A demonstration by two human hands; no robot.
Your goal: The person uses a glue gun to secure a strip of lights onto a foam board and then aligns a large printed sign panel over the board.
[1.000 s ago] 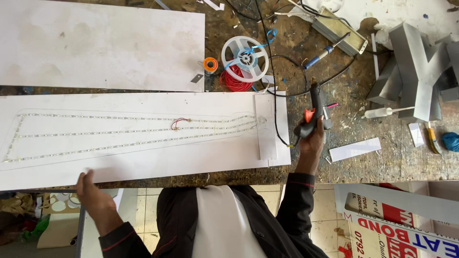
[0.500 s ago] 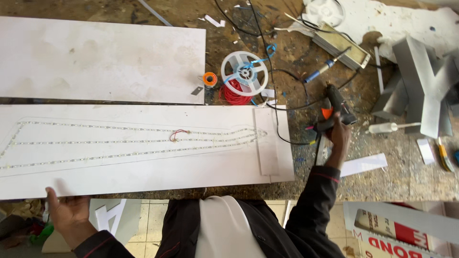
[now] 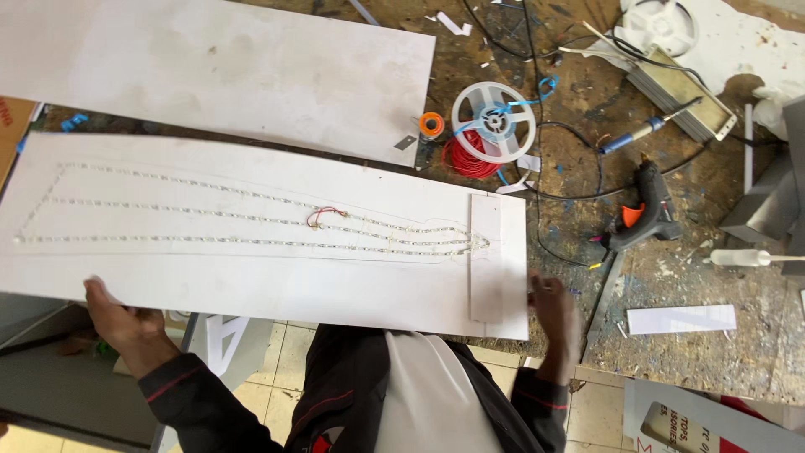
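white board (image 3: 251, 277) (led strips on it) gripped by both hands.

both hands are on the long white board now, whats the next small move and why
Probably lift or slide the board slightly with both hands. The left hand grips its near edge and the right hand holds its right end, so it is held at two far-apart spots. The glue gun lies on the bench, so neither hand holds a tool. The near edge overhangs the bench, so keep it level.
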